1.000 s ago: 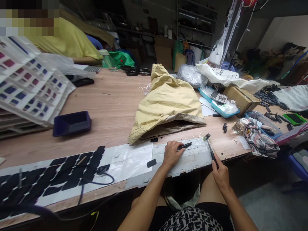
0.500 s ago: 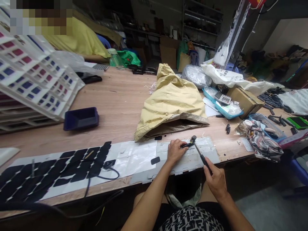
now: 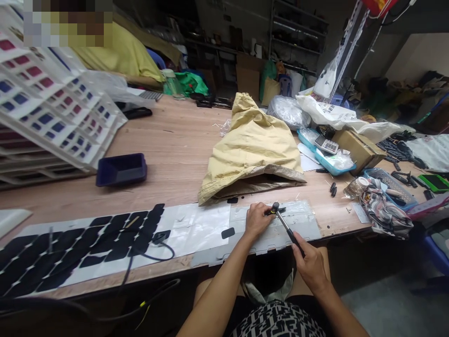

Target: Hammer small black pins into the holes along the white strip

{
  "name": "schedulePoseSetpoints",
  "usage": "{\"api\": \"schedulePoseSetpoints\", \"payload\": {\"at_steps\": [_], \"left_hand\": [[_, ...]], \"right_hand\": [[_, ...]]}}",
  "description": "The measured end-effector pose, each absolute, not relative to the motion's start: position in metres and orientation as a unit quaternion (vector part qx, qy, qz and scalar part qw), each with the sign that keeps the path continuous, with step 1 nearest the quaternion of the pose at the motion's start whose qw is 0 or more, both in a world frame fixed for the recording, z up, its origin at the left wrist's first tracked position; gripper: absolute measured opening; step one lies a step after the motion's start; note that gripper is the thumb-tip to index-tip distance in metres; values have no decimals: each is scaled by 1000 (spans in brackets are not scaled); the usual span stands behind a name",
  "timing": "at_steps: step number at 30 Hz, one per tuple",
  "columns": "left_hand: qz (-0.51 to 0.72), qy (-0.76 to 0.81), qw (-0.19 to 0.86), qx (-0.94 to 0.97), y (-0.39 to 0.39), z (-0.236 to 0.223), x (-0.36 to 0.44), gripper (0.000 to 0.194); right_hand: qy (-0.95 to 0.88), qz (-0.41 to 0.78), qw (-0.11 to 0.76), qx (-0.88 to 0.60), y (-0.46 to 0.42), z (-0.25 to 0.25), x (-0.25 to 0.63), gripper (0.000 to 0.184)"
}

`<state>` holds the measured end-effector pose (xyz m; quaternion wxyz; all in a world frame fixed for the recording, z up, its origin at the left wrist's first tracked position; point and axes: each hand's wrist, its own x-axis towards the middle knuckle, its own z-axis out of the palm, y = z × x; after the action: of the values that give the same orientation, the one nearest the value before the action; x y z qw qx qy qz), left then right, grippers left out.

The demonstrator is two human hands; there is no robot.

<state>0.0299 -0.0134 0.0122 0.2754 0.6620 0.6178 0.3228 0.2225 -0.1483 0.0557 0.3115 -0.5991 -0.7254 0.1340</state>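
My right hand (image 3: 308, 262) is closed around the dark handle of a small hammer (image 3: 286, 227). The hammer's head lies over a slim black piece (image 3: 282, 209), in line with it; whether the two touch I cannot tell. Fingers of my left hand (image 3: 257, 219) pinch that black piece near its left end, low over a grey board (image 3: 294, 224) covered with clear film. Its exact kind is too small to make out. Beside my left wrist, a black rounded patch (image 3: 228, 233) lies on the board's left part.
A yellow cloth bag (image 3: 256, 145) lies just behind the board, its mouth facing me. Rows of black patches (image 3: 112, 234) on a white sheet and a cable lie left. A purple tray (image 3: 121, 169) and white crate (image 3: 63, 112) stand farther left; blue baskets (image 3: 393, 182) and cloth sit right.
The hammer has swung left from the board's right side to over the black piece, my right hand moving with it. My left hand keeps its pinch. The whole view has shifted slightly.
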Motion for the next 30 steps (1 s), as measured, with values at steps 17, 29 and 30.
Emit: {"api": "schedulePoseSetpoints", "payload": {"at_steps": [17, 29, 30], "left_hand": [[351, 548, 293, 701, -30, 18, 19, 16], [334, 430, 134, 828, -154, -2, 17, 30], [339, 434, 137, 824, -151, 1, 19, 32]], "right_hand": [[-603, -1, 174, -778, -128, 28, 280, 46], [-604, 4, 172, -778, -129, 29, 278, 45], [-605, 2, 173, -777, -129, 29, 277, 45]]}}
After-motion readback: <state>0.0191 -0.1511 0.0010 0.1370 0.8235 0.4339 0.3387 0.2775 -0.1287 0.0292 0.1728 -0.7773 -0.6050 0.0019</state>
